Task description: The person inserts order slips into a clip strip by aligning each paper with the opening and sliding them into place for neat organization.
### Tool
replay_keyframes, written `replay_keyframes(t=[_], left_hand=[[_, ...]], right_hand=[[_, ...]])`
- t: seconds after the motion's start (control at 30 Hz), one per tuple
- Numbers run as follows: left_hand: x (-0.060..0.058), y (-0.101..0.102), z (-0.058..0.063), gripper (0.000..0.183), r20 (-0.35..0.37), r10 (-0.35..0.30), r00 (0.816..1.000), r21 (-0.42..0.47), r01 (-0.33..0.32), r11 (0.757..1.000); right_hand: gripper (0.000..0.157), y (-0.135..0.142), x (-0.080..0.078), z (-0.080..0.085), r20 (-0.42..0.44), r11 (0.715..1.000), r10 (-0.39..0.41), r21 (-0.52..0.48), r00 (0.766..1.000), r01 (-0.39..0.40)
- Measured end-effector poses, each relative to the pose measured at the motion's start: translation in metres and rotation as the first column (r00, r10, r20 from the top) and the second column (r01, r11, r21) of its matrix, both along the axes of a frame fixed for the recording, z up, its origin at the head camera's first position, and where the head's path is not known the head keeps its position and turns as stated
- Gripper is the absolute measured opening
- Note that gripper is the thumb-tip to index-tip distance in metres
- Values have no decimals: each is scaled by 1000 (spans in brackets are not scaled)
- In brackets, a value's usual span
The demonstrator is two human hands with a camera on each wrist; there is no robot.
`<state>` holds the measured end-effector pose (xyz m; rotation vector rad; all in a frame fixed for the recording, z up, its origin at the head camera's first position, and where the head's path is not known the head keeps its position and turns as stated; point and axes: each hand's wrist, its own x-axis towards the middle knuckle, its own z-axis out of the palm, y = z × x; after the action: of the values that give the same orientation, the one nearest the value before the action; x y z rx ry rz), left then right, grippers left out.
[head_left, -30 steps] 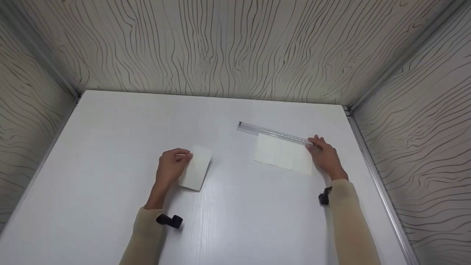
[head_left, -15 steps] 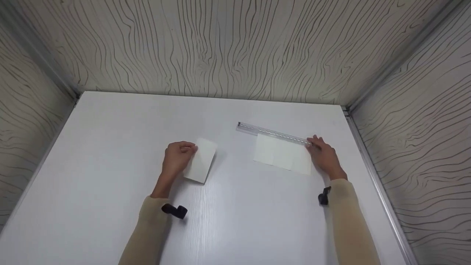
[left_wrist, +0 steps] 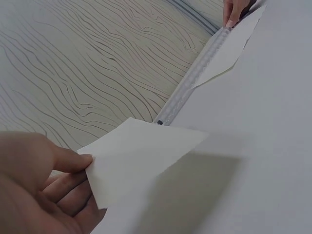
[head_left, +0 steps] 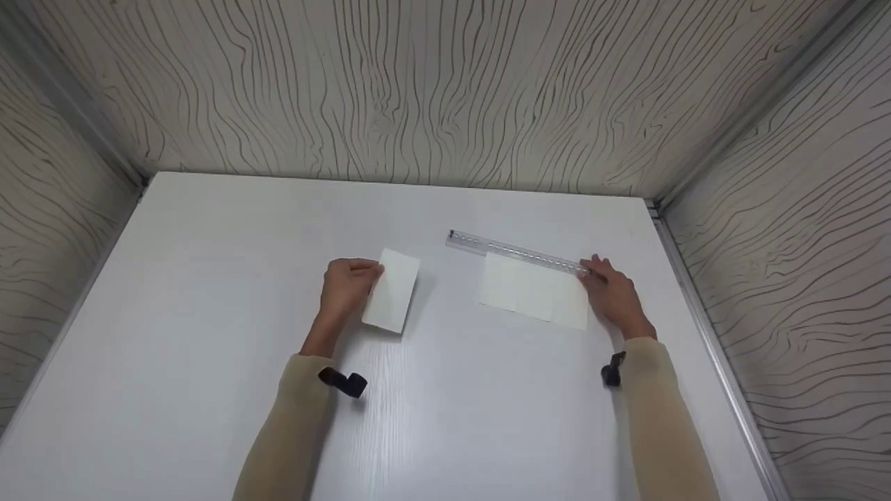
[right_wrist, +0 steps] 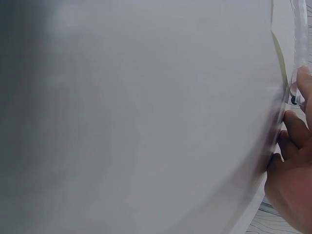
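Note:
My left hand (head_left: 348,282) pinches a small rectangular piece of white paper (head_left: 393,292) by its left edge. The left wrist view shows the thumb on top of this paper (left_wrist: 141,161), which is tilted above the table and casts a shadow. A clear plastic ruler (head_left: 515,252) lies slanted along the upper edge of a wider sheet of white paper (head_left: 532,292) with faint vertical lines. At the ruler's right end is my right hand (head_left: 616,296), gripping it with thumb and fingers beside the sheet's right edge. In the right wrist view that hand (right_wrist: 295,151) is partly cut off.
The white table (head_left: 209,313) has raised panels around it, with a wood-grain pattern on the back panel (head_left: 404,90) and a metal strip (head_left: 717,348) along the right edge. Black wrist cameras (head_left: 342,381) sit on both beige sleeves.
My left hand has moved up and to the right with the small paper, closer to the wider sheet. The right hand, ruler and wider sheet stay almost in place.

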<state>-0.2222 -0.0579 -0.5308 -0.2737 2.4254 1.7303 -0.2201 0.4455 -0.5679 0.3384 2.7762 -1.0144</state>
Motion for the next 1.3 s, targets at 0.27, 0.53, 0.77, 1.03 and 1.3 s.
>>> replay_keyframes(t=[0.27, 0.53, 0.77, 1.03, 1.3], left_hand=[[-12, 9, -4, 35, 13, 29, 999, 13, -30, 999], [-22, 18, -11, 34, 28, 53, 998, 12, -54, 998], [-28, 25, -17, 35, 43, 64, 997, 37, -66, 997], [-35, 33, -21, 36, 24, 59, 998, 64, -60, 996], [-40, 45, -26, 35, 78, 97, 992, 73, -103, 992]], right_hand=[[61, 0, -1, 2, -25, 1000, -4, 7, 1000, 4], [61, -1, 0, 1, -21, 1000, -3, 25, 1000, 3], [60, 0, 0, 2, -34, 1000, 6, 14, 999, -5], [61, 0, 1, 2, -27, 1000, 2, -14, 1000, -2], [59, -2, 3, 0, -18, 1000, -18, -5, 1000, 18]])
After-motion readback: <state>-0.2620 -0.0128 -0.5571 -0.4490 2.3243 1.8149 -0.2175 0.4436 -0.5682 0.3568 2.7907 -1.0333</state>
